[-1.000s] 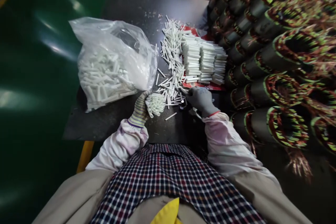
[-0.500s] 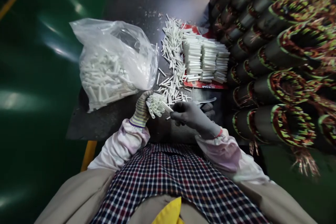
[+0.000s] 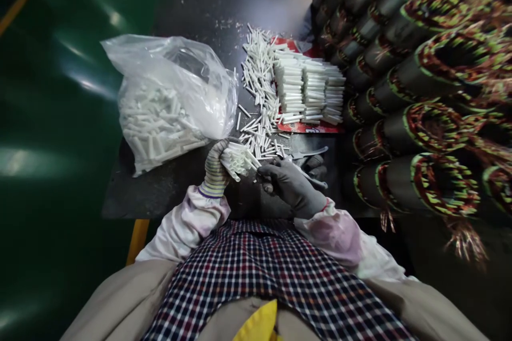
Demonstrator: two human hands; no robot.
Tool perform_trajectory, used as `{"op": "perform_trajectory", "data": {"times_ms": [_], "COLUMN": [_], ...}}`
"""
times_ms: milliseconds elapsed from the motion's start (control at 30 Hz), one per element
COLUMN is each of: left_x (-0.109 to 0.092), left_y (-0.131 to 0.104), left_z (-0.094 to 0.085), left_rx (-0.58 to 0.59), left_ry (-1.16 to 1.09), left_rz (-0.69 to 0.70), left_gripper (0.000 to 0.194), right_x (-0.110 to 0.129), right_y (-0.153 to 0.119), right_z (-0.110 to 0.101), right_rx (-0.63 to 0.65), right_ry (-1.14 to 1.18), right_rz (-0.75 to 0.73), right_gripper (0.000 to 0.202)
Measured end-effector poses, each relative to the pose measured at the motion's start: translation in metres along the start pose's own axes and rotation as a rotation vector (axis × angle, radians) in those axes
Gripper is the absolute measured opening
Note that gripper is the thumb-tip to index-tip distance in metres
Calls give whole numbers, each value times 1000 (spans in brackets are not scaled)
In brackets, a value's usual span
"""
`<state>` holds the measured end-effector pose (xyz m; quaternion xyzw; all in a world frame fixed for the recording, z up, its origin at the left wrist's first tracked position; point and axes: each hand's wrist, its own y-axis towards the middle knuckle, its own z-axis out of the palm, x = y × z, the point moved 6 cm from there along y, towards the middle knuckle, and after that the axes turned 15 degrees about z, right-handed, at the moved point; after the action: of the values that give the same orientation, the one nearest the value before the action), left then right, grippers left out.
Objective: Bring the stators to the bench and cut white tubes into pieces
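Lower centre: left hand (image 3: 217, 169) clasps bundled white tubes (image 3: 236, 161); right hand (image 3: 288, 184), fingertips pinched together, adjoins them.

On my left hand (image 3: 218, 162), I am seeing a knit glove (image 3: 214, 177) showing pale grey and yellowish stripes, with a thin purple edge (image 3: 210, 195) circling its cuff. My right hand (image 3: 294, 184) is wearing a plain grey glove (image 3: 306, 194) ending in a red rim (image 3: 326, 204). Whitish lower sleeves (image 3: 182, 229) are showing pinkish-purple patches, and beige upper sleeves (image 3: 120, 293) are filling the lower left and lower right. Navy, white and red checks are covering the apron (image 3: 256, 272) at bottom centre, where a pointed yellow piece (image 3: 258, 322) is showing.
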<state>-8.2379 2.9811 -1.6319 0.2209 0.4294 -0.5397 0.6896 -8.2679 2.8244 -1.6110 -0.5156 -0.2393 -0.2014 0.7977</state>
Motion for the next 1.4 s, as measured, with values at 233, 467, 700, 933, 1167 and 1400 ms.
{"op": "perform_trajectory", "data": {"times_ms": [233, 467, 700, 933, 1167, 1400], "left_x": [3, 13, 33, 29, 21, 13], "left_y": [3, 3, -1, 9, -9, 22], "left_z": [-3, -4, 2, -7, 7, -23], "left_rx": [-46, -13, -10, 0, 244, 39], "left_ry": [-13, -68, -236, -247, -94, -176], "left_rz": [-1, -82, -300, -278, -394, -349], "left_gripper": [21, 22, 17, 20, 24, 29], "right_x": [4, 6, 23, 18, 11, 36], "right_y": [-8, -10, -17, -31, -8, 11], "right_z": [-6, 0, -1, -15, -16, -48], "right_rx": [-172, -278, -496, -484, -308, -670], "right_ry": [-68, -131, -446, -679, -729, -1398], "right_rz": [-185, -335, -689, -589, -414, -522], "right_gripper": [28, 33, 27, 21, 48, 28]}}
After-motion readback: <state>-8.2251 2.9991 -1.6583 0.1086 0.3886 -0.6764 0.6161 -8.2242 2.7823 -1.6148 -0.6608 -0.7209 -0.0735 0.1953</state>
